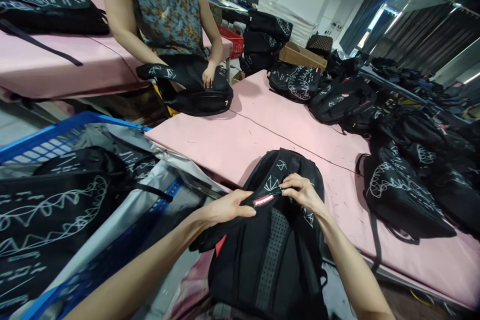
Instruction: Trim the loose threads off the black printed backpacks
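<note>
A black backpack [292, 265] with white line drawings leans over the near edge of the pink table, its padded back panel facing me. My left hand [238, 206] grips one shoulder strap [262, 199], thumb on top, beside a red label with white lettering. Higher on that strap my right hand [300, 191] is closed in a pinch, fingertips at a small dark piece near the label. What exactly the right fingertips pinch is too small to make out. The backpack's top lies on the table beyond both hands.
Across the pink table [258, 125] a person [168, 25] handles another black backpack [202, 95]. Several finished-looking backpacks [401, 195] lie along the right side. At my left stands a blue basket [45, 147] lined with grey sheeting, holding more backpacks [48, 220].
</note>
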### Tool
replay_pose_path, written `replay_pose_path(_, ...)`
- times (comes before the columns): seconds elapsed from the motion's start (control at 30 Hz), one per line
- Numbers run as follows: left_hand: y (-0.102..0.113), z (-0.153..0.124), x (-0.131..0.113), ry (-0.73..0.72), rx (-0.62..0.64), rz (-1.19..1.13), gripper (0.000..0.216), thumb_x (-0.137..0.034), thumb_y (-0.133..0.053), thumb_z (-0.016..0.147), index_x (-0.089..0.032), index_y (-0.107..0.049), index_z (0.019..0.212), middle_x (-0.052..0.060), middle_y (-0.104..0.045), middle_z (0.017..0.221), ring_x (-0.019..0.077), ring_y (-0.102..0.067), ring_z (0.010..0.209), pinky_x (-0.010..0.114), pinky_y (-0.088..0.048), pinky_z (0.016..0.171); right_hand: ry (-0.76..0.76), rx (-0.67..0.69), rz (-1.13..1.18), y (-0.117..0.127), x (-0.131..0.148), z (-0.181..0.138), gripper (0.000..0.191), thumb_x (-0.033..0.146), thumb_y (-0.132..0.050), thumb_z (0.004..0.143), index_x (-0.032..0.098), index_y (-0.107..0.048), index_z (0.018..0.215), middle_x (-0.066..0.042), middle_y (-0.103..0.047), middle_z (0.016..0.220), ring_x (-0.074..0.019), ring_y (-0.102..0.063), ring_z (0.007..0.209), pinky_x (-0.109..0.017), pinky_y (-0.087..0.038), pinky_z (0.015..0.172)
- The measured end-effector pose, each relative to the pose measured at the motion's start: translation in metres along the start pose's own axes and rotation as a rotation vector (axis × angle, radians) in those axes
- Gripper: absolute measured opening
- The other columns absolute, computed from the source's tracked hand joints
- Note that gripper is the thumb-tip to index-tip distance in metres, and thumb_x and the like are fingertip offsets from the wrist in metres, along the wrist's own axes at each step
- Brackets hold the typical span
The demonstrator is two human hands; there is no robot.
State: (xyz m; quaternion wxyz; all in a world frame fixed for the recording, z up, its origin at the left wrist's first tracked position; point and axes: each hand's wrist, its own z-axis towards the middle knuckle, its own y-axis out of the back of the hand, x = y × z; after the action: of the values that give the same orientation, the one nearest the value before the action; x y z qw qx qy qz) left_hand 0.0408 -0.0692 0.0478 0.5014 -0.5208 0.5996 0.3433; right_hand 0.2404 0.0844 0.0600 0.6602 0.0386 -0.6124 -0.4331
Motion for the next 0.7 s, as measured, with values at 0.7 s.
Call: replay_pose_path(0.7,-0.008,0.002,-0.004,-0.042,-0.033,0.102,0.033,-0.03,-0.06,0.065,-0.016,-0.063,0.094,-0.002,-0.061,0.078,0.0178,-0.051,0.076,0.022,-0.039,0.066,0.147,-0.003,-0.142,-0.003,0.02,-0.002,0.019,0.035,-0.064,0.077,0.022,-0.07,0.088,-0.005,-0.066,0.082,-0.0173,-0.057,0.079,-0.032,-0.047,0.071)
